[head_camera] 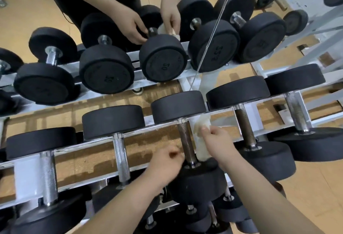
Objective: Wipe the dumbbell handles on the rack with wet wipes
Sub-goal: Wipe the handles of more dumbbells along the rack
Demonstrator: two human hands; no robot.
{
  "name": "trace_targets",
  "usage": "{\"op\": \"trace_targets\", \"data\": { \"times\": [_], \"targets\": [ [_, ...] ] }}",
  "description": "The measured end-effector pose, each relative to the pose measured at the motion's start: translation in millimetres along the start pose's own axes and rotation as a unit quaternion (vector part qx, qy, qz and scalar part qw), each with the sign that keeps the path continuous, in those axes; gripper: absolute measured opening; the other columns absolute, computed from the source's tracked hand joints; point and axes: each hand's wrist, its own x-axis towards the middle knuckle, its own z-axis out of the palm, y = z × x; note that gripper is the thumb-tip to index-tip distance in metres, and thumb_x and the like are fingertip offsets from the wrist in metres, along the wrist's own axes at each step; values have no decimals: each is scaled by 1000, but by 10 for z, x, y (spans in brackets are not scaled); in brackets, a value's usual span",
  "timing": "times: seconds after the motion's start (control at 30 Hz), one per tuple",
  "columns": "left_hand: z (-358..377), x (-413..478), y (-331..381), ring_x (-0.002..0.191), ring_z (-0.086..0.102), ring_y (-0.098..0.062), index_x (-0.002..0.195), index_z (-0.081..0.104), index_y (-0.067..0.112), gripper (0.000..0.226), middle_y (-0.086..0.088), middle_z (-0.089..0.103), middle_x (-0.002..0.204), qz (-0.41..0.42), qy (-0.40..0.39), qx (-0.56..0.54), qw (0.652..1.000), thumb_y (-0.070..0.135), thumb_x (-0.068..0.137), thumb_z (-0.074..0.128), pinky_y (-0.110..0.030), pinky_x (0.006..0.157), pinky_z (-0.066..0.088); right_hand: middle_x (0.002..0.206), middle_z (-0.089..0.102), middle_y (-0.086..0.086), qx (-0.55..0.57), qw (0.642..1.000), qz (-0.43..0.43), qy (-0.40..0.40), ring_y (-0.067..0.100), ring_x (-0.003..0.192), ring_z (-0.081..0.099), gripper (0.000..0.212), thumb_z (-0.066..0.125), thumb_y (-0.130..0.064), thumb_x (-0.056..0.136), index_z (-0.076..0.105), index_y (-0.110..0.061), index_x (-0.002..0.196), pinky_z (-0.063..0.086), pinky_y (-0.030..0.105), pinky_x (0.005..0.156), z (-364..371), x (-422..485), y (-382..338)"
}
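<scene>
Several black dumbbells lie across the white rack (104, 139). The middle one has a dark, rusty handle (185, 142) between two black heads. My right hand (216, 141) pinches a stained, yellowish wet wipe (199, 137) that hangs just to the right of that handle, touching its side. My left hand (167, 161) rests with curled fingers on the near head (200, 181) of the same dumbbell, left of the handle's lower end; whether its fingers touch the handle I cannot tell.
A mirror behind the rack reflects the dumbbells and both hands (130, 24). Neighbouring handles stand close on each side: chrome (120, 155) to the left, rusty (246, 128) to the right. Smaller dumbbells (196, 213) sit on a lower tier. The floor is tan cork.
</scene>
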Motion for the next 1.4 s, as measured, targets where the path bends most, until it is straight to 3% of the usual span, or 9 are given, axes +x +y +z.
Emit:
{"op": "trace_targets", "data": {
  "times": [0.17,0.3,0.43,0.63,0.73,0.93,1.1,1.27,1.4],
  "targets": [
    [190,-101,-281,121,55,-13,121,65,31,47,7,64,125,83,-124,173,974,60,105,33,-40,108,43,86,67,3,57,997,33,-43,24,84,60,38,40,-41,111,67,-20,95,51,35,77,449,82,-67],
    [102,-68,-263,116,57,-18,122,62,31,66,3,63,122,121,-131,220,959,78,95,25,-46,103,46,96,65,10,75,996,34,-27,27,87,57,28,42,-31,110,65,-15,113,48,38,79,534,267,-197],
    [67,-117,-282,130,51,-22,140,54,27,60,-2,58,138,134,-170,243,946,69,101,33,-40,110,40,99,69,4,-4,998,23,-50,26,93,64,30,39,-29,110,67,-18,113,53,38,85,465,163,-43],
    [42,-102,-307,140,39,-22,152,39,22,91,-1,44,150,123,-203,283,929,76,83,63,-40,116,36,70,41,11,-128,983,27,-132,25,67,40,19,42,-1,97,46,-11,81,32,37,63,142,-21,23],
    [37,-110,-293,139,40,-22,150,41,24,91,-1,45,147,126,-192,276,933,78,81,63,-43,115,38,60,51,5,-98,988,37,-111,19,53,45,28,40,-8,106,51,-11,80,37,28,52,210,78,-168],
    [37,-149,-255,148,32,-22,157,34,20,90,-2,36,159,128,-183,278,934,68,87,67,-37,121,30,91,65,16,-65,997,16,-44,31,83,62,21,38,-7,101,59,-6,103,50,35,71,468,149,-127],
    [55,-136,-277,140,39,-22,151,40,20,86,-2,45,148,122,-183,284,933,70,86,66,-39,116,36,52,47,11,-108,982,93,-126,20,43,40,27,33,-7,103,56,-4,90,31,30,50,233,62,42],
    [58,-148,-280,142,38,-23,153,40,21,84,-3,43,151,129,-176,266,939,65,87,69,-36,116,35,96,79,17,16,993,72,-97,27,77,68,42,36,-18,109,74,1,112,51,28,63,323,333,-189],
    [49,-166,-279,147,34,-23,156,37,19,88,-4,38,157,126,-171,260,942,63,88,70,-33,117,31,86,72,9,-36,993,69,-93,19,66,60,33,40,-22,108,69,-7,111,45,28,60,326,207,-79]
  ]
}}
